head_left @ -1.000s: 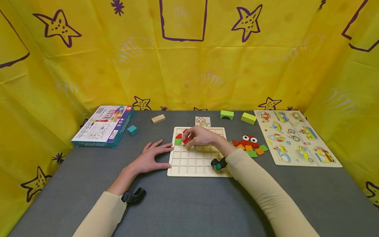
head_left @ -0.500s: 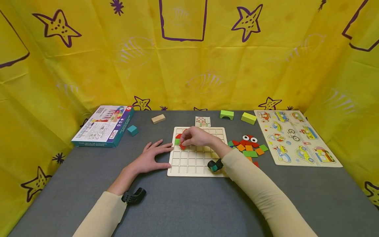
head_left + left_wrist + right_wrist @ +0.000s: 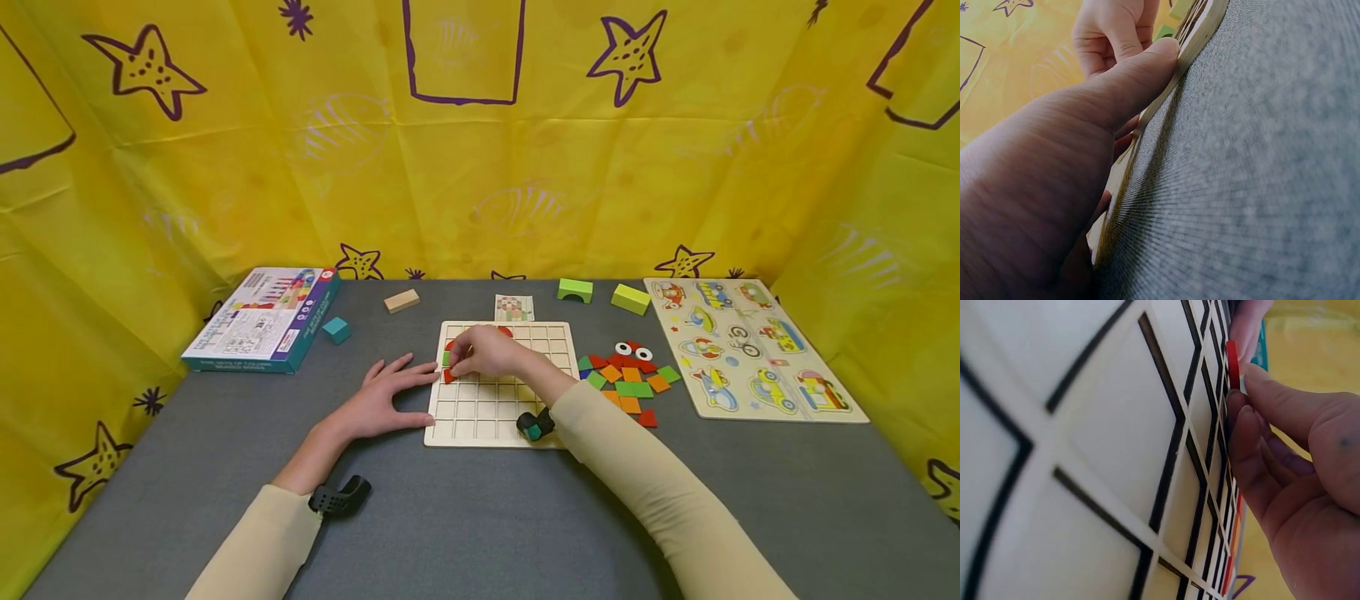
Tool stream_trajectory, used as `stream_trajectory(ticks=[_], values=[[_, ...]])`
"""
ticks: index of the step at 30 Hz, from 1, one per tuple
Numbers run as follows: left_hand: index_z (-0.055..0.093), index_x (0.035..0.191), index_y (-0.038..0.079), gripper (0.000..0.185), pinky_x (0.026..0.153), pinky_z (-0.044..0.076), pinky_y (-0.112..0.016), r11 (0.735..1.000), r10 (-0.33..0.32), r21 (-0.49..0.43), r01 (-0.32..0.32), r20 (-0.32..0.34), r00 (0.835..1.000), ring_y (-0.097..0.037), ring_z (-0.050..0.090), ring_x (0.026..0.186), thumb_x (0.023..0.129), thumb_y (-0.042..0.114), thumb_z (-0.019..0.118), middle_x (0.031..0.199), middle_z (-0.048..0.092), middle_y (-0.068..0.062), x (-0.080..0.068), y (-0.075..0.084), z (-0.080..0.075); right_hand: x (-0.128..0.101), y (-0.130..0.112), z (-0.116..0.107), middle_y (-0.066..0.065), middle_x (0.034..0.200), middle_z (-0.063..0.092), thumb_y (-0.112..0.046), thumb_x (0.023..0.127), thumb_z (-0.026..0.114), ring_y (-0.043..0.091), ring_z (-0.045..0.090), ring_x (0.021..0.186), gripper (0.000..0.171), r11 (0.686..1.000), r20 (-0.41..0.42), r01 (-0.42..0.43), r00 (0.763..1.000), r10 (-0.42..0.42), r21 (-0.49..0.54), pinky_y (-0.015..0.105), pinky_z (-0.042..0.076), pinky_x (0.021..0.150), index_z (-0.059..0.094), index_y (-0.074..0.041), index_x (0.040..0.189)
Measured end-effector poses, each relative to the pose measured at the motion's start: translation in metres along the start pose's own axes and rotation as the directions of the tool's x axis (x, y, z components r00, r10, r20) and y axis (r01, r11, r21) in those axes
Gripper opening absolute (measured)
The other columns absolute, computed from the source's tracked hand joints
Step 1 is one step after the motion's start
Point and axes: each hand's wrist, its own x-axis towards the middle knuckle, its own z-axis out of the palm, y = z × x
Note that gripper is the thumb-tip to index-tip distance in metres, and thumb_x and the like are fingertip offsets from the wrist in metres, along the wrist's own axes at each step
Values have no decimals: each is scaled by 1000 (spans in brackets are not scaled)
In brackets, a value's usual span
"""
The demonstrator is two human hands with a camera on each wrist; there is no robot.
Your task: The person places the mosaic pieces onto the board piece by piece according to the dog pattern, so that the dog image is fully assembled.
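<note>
I see right hand (image 3: 489,352) pinching red tile (image 3: 449,377) at left edge of board (image 3: 477,410), just beside left hand (image 3: 384,398), fingers spread, gripping nothing.

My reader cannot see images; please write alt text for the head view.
A person's right hand pinches a red piece at the left side of a gridded wooden board, whose left edge the left hand touches. Coloured tiles lie to the board's right on a grey table, before a yellow curtain.
</note>
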Motion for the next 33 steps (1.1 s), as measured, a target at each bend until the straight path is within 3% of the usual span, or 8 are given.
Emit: stream_trajectory(ticks=[7, 13, 23, 33], values=[[57, 146, 14, 70, 112, -1, -69, 1000, 0, -1, 0, -4, 1000, -42, 18, 149, 86, 44, 80, 156, 44, -2, -1, 0, -1, 2, -7, 3, -2, 82, 66, -6, 89, 78, 12, 57, 78, 5, 989, 24, 81, 997, -78, -122, 25, 47, 75, 73, -5, 90], [56, 147, 14, 71, 112, -1, -69, 1000, -5, -16, 5, 3, 1000, -42, 18, 150, 86, 42, 80, 156, 44, -2, -2, 2, -1, 5, -10, 6, 0, 87, 69, -4, 89, 77, 11, 61, 82, 5, 981, 33, 115, 993, -111, -159, 25, 49, 79, 75, -5, 94], [56, 146, 14, 71, 112, -1, -69, 1000, -7, -13, 7, -1, 1000, -42, 18, 149, 86, 43, 80, 156, 44, -2, -2, 2, 0, -5, -1, -4, -1, 94, 68, -6, 92, 75, 13, 63, 89, 8, 995, 19, 77, 997, -76, -58, 26, 50, 80, 74, -7, 99], [56, 147, 15, 72, 112, -1, -70, 1000, -13, 3, 13, 3, 1000, -43, 18, 149, 86, 46, 79, 156, 44, -2, -1, 1, -1, -32, 26, -31, 3, 103, 70, -8, 93, 74, 18, 65, 91, 16, 996, -35, 48, 998, -45, 74, 31, 53, 76, 73, -5, 109]])
